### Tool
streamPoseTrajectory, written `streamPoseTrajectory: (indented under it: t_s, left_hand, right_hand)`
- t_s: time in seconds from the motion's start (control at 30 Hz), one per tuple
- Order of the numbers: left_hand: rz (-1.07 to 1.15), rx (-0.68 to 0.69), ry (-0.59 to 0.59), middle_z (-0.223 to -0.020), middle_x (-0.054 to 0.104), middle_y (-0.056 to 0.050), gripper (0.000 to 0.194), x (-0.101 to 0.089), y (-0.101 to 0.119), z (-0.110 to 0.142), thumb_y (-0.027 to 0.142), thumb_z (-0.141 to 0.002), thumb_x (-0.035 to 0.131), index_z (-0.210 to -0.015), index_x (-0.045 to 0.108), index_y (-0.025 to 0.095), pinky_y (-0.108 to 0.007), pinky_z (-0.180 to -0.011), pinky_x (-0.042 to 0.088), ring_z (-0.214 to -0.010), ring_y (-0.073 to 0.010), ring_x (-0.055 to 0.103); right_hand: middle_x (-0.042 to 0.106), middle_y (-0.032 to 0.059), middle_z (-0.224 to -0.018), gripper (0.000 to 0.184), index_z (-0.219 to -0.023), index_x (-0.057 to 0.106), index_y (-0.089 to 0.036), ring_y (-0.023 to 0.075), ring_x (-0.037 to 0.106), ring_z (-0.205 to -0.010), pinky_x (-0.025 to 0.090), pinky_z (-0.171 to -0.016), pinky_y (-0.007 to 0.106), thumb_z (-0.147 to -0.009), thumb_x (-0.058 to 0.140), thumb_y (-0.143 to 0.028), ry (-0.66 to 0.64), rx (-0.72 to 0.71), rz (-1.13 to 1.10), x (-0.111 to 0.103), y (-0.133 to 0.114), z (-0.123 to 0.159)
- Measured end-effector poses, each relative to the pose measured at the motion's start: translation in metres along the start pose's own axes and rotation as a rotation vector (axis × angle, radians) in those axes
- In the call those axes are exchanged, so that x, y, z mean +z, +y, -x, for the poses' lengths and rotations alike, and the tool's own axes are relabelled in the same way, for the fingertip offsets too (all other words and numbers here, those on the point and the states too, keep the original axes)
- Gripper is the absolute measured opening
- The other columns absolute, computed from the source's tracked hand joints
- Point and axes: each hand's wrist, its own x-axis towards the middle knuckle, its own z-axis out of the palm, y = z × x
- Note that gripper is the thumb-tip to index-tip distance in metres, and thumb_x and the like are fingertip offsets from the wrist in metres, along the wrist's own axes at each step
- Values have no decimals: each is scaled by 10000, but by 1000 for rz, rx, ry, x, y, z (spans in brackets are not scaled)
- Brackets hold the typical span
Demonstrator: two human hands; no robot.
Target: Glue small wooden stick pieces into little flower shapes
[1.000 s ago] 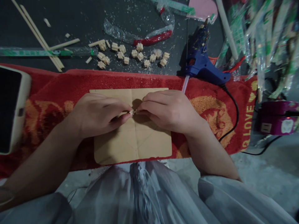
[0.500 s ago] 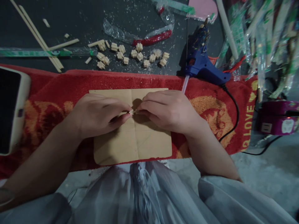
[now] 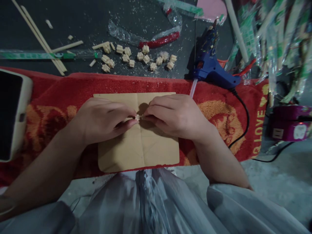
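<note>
Over the middle of a tan cardboard sheet (image 3: 119, 154), my two hands meet fingertip to fingertip. My left hand (image 3: 107, 118) pinches a small pale cluster of short wooden stick pieces (image 3: 137, 117) between thumb and forefinger. From the other side, my right hand (image 3: 172, 113) is closed, its fingertips against a second small pale piece (image 3: 142, 116), mostly hidden by the fingers. The two pieces touch or nearly touch; I cannot tell which. Similar stick clusters (image 3: 146, 59) lie scattered on the dark table beyond the cardboard.
A red towel (image 3: 60, 85) lies under the cardboard. A blue glue gun (image 3: 212, 66) with a black cord rests at the right. A phone (image 3: 12, 113) lies at left, long sticks (image 3: 40, 39) behind it. Plastic-wrapped sticks (image 3: 275, 42) and a purple power socket (image 3: 290, 123) are far right.
Both hands stay almost still. The left fingertips shift very slightly on the small cluster, so a little more of it shows.
</note>
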Motion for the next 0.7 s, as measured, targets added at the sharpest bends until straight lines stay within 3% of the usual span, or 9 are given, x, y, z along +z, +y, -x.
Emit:
streamPoseTrajectory:
  t_s: [0.7]
  left_hand:
    - [-9, 15, 6, -742, 754, 12, 453, 1, 0, 2, 481, -1030, 383, -897, 712, 199, -267, -560, 377, -640, -138, 680]
  right_hand:
    - [658, 31, -811, 350, -852, 671, -154, 111, 522, -694, 340, -632, 268, -1022, 396, -286, -2, 10, -17, 0, 0, -1]
